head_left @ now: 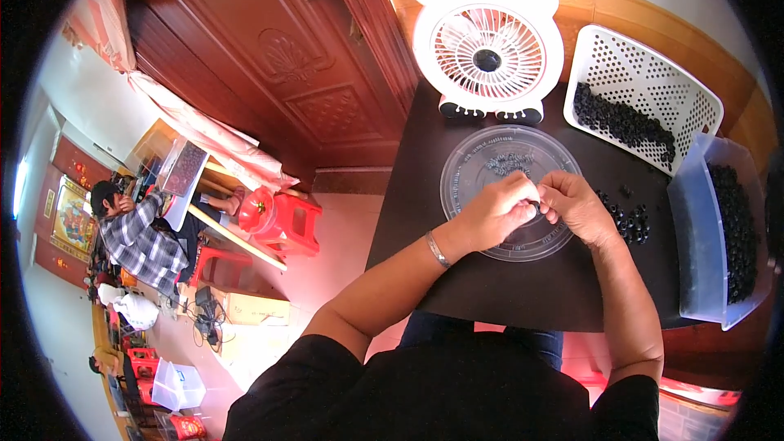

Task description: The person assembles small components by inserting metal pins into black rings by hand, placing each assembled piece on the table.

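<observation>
Pinching together, left hand (500, 211) and right hand (578, 207) hold a small black piece (536, 207) between fingertips. Beneath lies a clear tray (516, 252).

Carved red-brown door (278, 57); pinkish floor (347, 220)

Wht fan (487, 60), brn door (278, 57), red stool (280, 224)
</observation>
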Demonstrator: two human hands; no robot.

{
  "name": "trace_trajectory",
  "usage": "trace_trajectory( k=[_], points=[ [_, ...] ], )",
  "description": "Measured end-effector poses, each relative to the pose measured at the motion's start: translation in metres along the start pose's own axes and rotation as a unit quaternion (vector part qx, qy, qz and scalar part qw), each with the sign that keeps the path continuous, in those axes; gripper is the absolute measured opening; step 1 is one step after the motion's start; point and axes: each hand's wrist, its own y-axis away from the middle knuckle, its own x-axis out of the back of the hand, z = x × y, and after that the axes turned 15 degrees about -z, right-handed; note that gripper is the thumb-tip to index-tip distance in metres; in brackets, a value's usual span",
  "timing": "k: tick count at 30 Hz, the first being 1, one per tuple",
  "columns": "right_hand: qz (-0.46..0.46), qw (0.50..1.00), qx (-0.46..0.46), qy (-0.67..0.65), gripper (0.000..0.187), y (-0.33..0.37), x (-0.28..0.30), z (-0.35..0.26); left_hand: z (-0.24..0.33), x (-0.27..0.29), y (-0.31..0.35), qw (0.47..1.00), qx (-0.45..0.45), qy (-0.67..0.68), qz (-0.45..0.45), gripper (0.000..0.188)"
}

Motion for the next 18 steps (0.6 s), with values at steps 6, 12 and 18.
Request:
trace_trajectory(
  k=[6, 12, 18],
  points=[
    [0.038, 0.997, 0.009, 0.066, 0.021, 0.0, -0.005, -0.002, -0.008, -0.003, -0.001, 0.963, 0.074, 0.259, 0.001, 0.008],
    [0.079, 0.995, -0.007, 0.065, 0.031, 0.001, -0.003, -0.005, 0.007, -0.004, -0.006, 0.996, -0.022, -0.079, 0.023, 0.012],
    [0.066, 0.993, -0.023, 0.095, 0.034, -0.001, -0.008, -0.006, 0.005, -0.004, -0.004, 0.994, -0.031, -0.107, -0.001, 0.014]
  ],
)
